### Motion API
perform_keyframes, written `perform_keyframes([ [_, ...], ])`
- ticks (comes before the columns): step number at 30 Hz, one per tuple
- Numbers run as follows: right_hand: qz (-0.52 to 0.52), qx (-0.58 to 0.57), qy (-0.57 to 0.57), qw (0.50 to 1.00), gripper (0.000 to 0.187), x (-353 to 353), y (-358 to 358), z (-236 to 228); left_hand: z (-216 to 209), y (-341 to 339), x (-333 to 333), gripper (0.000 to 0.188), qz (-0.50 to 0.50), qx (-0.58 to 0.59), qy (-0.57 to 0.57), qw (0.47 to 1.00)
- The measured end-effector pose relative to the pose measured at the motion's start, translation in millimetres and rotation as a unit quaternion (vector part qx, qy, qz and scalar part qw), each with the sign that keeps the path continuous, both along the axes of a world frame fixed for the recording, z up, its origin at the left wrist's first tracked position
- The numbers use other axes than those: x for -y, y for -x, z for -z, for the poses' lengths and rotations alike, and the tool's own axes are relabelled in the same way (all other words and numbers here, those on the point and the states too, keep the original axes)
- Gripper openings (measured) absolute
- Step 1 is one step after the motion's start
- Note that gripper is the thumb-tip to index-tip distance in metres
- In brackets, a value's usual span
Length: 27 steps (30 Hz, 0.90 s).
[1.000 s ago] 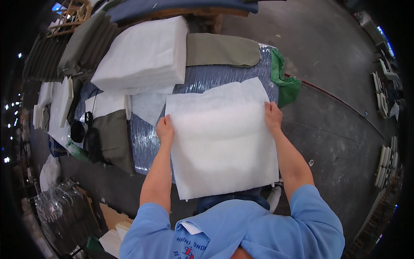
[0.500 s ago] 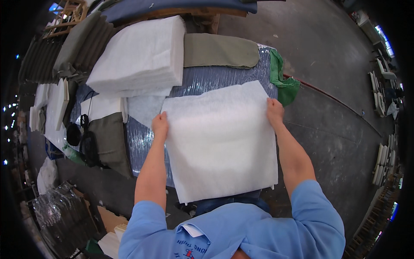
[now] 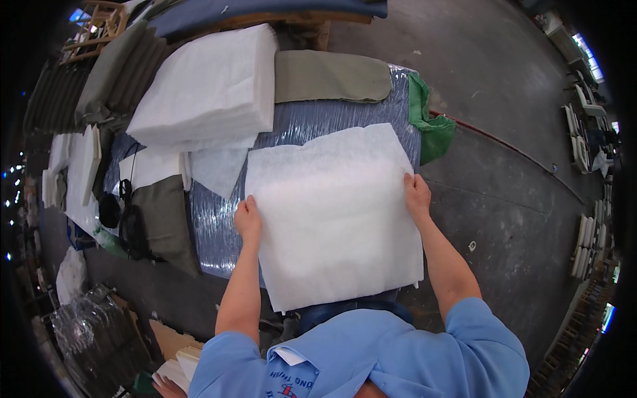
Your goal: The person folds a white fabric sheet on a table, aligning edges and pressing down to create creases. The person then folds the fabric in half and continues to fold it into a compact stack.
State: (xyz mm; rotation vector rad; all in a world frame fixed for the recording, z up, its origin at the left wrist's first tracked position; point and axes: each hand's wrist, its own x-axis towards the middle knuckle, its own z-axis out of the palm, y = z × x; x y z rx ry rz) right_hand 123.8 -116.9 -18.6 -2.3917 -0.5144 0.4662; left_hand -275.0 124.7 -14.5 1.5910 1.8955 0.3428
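A white sheet of fibre wadding [image 3: 338, 225] lies in front of me over the near edge of a plastic-wrapped blue table [image 3: 305, 123], its lower end hanging toward my body. It looks folded over or laid on a thicker piece, which I cannot make out. My left hand [image 3: 249, 220] pinches its left edge; my right hand [image 3: 417, 196] pinches its right edge, at about the same height. The sheet's far end lies loose beyond both hands. Behind it rises a thick stack of white wadding sheets [image 3: 206, 86], with a thinner wadding piece [image 3: 215, 169] poking out below.
A grey-green fabric cover [image 3: 332, 76] lies beside the stack, near a green cloth [image 3: 428, 126] at the table's right corner. Another grey-green cover [image 3: 162, 222] and a black strapped item [image 3: 133, 222] lie left. Another person's hand [image 3: 167, 386] shows at lower left.
Both hands have slid nearer to me along the sheet's side edges, leaving more of its far end loose. Another person's hand has come into view at lower left.
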Motion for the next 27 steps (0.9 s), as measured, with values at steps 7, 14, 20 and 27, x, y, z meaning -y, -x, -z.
perform_keyframes([
  [7,0.021,-0.016,-0.053,0.998,0.044,8,-5,2,11,20,-7,0.055,0.023,0.075,-0.052,0.996],
  [14,0.007,-0.035,-0.004,0.999,0.046,51,34,-1,-7,16,58,0.068,-0.046,0.013,-0.038,0.998],
  [20,0.008,-0.014,-0.031,0.999,0.04,52,21,3,-6,37,49,0.065,-0.045,-0.036,-0.049,0.997],
  [27,-0.006,-0.051,-0.03,0.998,0.04,90,37,-2,4,54,76,0.068,-0.131,0.125,-0.016,0.983],
])
